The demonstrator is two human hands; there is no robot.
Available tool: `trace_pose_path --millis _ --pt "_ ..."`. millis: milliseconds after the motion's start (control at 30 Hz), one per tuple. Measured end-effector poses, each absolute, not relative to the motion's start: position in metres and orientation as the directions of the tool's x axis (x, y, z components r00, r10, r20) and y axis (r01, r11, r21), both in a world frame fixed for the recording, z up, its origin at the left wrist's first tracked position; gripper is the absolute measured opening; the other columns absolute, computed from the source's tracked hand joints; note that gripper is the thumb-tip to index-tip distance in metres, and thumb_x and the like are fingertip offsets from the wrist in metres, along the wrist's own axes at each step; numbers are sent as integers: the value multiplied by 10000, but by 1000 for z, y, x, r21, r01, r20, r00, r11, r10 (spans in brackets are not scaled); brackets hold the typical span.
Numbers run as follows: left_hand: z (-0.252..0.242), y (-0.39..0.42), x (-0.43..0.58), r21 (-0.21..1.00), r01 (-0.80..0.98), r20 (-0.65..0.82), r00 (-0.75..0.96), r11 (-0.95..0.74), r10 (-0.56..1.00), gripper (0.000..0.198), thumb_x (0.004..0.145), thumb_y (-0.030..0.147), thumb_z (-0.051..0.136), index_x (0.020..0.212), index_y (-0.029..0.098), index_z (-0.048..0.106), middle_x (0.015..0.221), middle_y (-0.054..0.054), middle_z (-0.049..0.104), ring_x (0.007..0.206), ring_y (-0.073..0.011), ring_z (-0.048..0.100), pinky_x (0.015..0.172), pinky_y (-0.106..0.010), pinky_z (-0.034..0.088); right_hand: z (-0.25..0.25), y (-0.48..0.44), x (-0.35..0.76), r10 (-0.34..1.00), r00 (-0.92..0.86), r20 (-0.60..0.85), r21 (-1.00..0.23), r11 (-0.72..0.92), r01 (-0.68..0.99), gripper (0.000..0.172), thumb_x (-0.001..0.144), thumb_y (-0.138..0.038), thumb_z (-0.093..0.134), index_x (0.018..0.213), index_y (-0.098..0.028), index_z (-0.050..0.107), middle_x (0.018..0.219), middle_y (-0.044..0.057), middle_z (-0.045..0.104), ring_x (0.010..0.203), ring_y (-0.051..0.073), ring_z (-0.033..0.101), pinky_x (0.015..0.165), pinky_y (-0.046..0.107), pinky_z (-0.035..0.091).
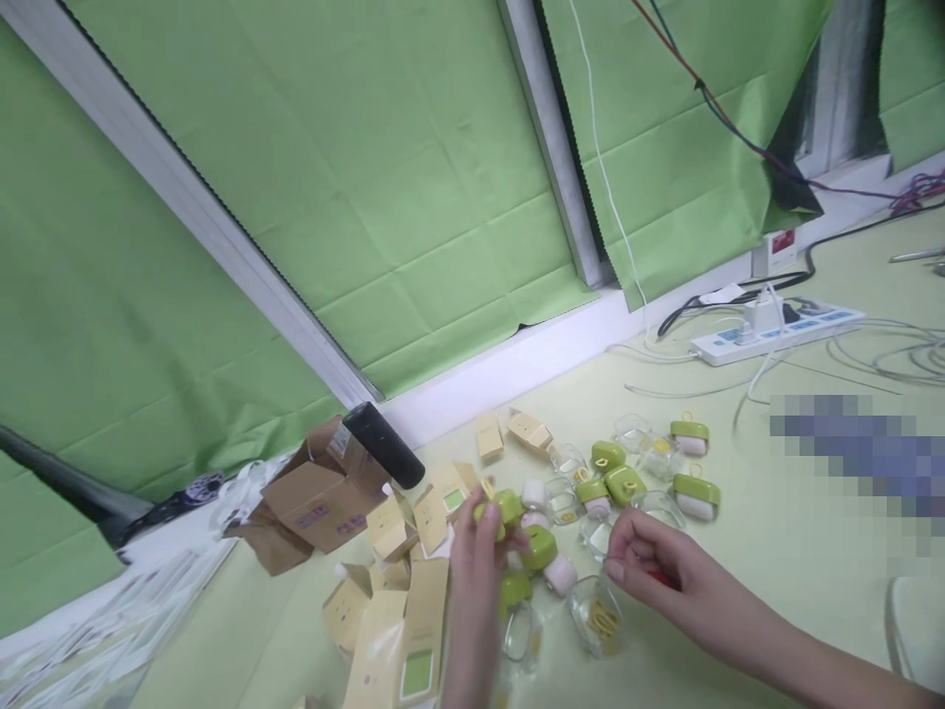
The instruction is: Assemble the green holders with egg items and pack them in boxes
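Note:
My left hand (472,581) is raised over the table, fingers pinched on a small green-capped item with a yellow loop (498,504). To its right my right hand (654,566) has curled fingers with something red (664,579) showing under them. Between and around the hands lie several green-capped pieces (624,483), pink rollers (559,573) and clear plastic cups (597,612). Small tan cartons (424,601) lie scattered to the left of my left hand.
Larger brown boxes (317,497) and a black cylinder (382,443) sit at the back left. A white power strip (775,330) with cables lies at the back right by the green-covered wall. A blurred patch (856,448) and a white object (915,625) are on the right.

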State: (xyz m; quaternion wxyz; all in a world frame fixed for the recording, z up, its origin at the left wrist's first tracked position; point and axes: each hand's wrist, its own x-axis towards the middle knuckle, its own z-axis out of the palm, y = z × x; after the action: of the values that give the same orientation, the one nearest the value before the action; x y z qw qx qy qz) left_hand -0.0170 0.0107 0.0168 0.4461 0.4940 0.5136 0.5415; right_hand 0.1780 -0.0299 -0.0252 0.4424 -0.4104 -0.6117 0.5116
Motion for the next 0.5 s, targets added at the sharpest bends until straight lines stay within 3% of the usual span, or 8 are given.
trace_pose_path --millis 100,167,233,333,400,500 --pt "12 -9 17 860 -482 -189 5 168 982 315 796 420 635 929 140 581 788 -33 621 571 -89 531 543 -205 434 -25 -33 180 956 -231 180 -973 207 98 195 916 -394 445 800 -240 474 617 -65 391 575 128 401 531 231 325" --pt "7 -16 32 749 -616 -258 71 245 964 241 776 327 670 892 134 587 774 -36 636 590 -98 567 589 -218 466 -24 -34 182 952 -191 240 -938 278 208 198 917 -394 440 805 -243 499 609 -56 424 555 133 414 512 233 330" --pt "-2 -20 40 735 -624 -266 93 264 960 246 777 335 640 922 145 581 743 -32 641 561 -122 584 544 -238 461 -24 -33 185 938 -171 302 -869 344 355 189 916 -373 441 810 -243 527 610 -44 493 526 132 432 498 237 330" --pt "-20 -22 40 791 -550 -267 84 268 960 445 754 458 592 1105 188 546 628 26 587 418 -100 483 403 -207 308 -26 -30 187 901 -191 388 -727 427 537 153 909 -294 448 810 -241 551 623 -35 598 505 127 505 498 236 332" --pt "-30 -22 39 831 -484 -265 91 275 960 597 729 526 584 1210 179 518 571 51 535 401 -75 408 406 -197 228 -30 -29 187 858 -216 466 -613 489 620 156 909 -250 438 799 -237 548 613 -40 627 511 131 559 496 238 322" --pt "-39 -24 40 867 -398 -267 135 299 954 713 682 590 595 1226 131 536 564 55 509 434 -59 364 450 -204 203 -34 -29 186 753 -264 602 -398 570 719 203 927 -214 393 780 -228 533 605 -30 634 500 145 578 486 263 285"
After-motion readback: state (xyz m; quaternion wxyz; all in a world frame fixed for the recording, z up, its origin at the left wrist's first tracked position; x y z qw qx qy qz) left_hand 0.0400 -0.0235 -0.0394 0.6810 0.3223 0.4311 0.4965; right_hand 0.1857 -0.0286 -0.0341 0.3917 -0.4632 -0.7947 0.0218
